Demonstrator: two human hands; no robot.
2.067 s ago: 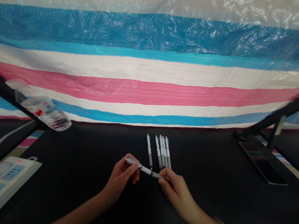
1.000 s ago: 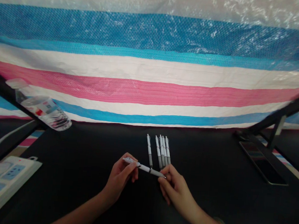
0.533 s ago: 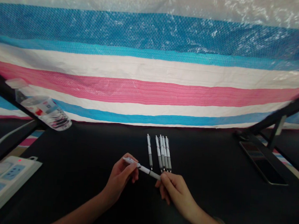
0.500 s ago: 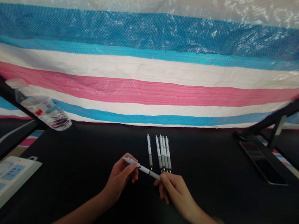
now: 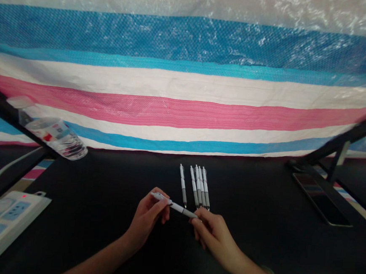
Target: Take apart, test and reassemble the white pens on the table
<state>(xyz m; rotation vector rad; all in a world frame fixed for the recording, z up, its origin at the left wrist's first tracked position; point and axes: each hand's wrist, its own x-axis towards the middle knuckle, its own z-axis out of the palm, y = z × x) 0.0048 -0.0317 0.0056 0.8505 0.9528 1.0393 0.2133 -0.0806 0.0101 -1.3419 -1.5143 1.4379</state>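
A white pen with a grey grip point(image 5: 177, 207) slants between my two hands above the black table. My left hand point(image 5: 148, 214) pinches its clip end between thumb and fingers. At the tip end, the thumb and fingers of my right hand point(image 5: 215, 234) are closed on the pen and partly cover the tip. Beyond my hands lies a single pen of the same look point(image 5: 183, 185). Just to its right, several more such pens point(image 5: 200, 187) lie side by side, their tips toward me, close to my right fingers.
A white power strip point(image 5: 12, 216) with a plugged-in cable is at the left. A clear plastic bottle point(image 5: 56, 135) leans behind a black bar. At the right lies a dark phone point(image 5: 320, 200). Striped plastic sheeting point(image 5: 185, 112) hangs behind the black table point(image 5: 119, 178).
My right hand has shifted its fingers at the pen's tip, with the thumb now lower and the forefinger over the top. My left hand and the lying pens stay put.
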